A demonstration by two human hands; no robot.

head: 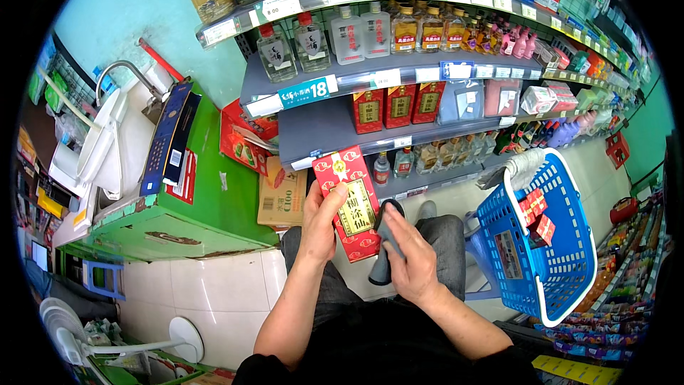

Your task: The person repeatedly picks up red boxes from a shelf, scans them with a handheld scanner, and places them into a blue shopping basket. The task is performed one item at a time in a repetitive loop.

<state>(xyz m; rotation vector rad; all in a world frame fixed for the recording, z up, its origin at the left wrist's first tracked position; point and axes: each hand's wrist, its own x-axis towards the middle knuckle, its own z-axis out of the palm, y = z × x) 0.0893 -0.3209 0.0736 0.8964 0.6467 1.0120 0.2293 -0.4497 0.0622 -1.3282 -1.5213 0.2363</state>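
Observation:
My left hand (319,220) grips a red and gold liquor box (356,208) by its left side, thumb across the front. The box is tilted a little, its printed face turned up towards me. In my right hand (410,256) is a grey cloth (382,267) with a dark edge, bunched under the fingers. The cloth touches the right side of the box. Beyond the hands, three similar red boxes (398,106) stand on a grey shelf (315,128), beside folded towels (460,101) in clear wrapping.
A blue plastic basket (566,256) on the right holds red boxes (536,208), with a whitish cloth (521,168) over its rim. Glass bottles (350,37) line the shelf above, others below. A green counter (214,198) with a sink area stands left. A white fan (69,339) is at lower left.

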